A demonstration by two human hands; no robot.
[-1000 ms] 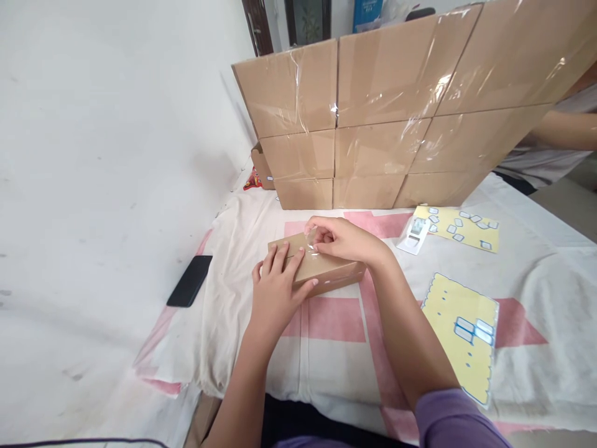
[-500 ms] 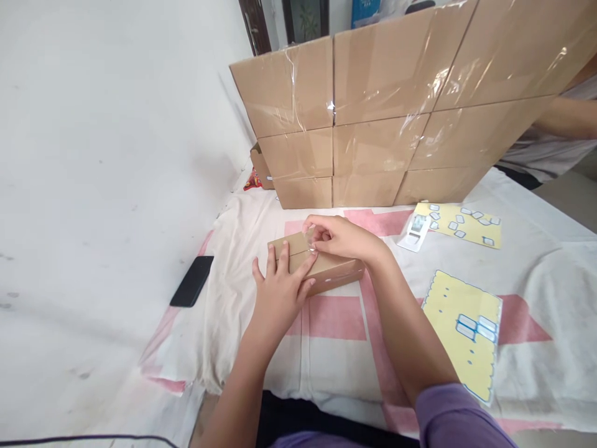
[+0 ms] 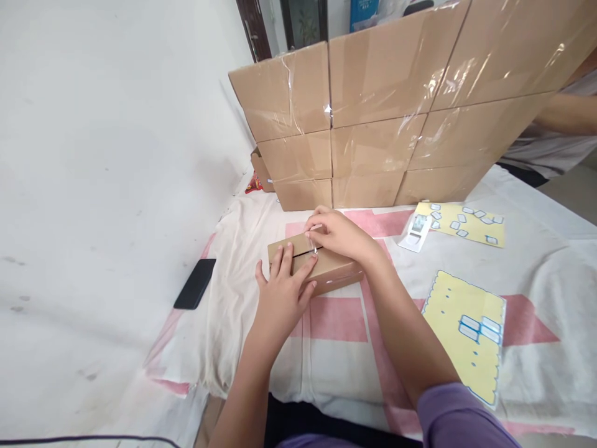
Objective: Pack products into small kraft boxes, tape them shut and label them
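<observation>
A small brown cardboard box (image 3: 336, 274) lies on the white and pink cloth (image 3: 336, 323) in front of me. My left hand (image 3: 282, 292) rests flat on the box's near left top, fingers spread. My right hand (image 3: 340, 235) is curled over the middle of the lid and pinches a strip of clear tape (image 3: 311, 244) against the seam. The dark gap between the two lid flaps shows just left of my right fingers.
A wall of taped cardboard cartons (image 3: 396, 118) stands behind the box. A black phone (image 3: 194, 284) lies left on the white surface. Two yellow sticker sheets (image 3: 466, 330) (image 3: 459, 223) and a white dispenser (image 3: 415, 233) lie right. Another person's arm (image 3: 564, 115) shows far right.
My right hand has come down lower onto the lid with the tape. The left hand has shifted slightly along the top. The box has stayed in place.
</observation>
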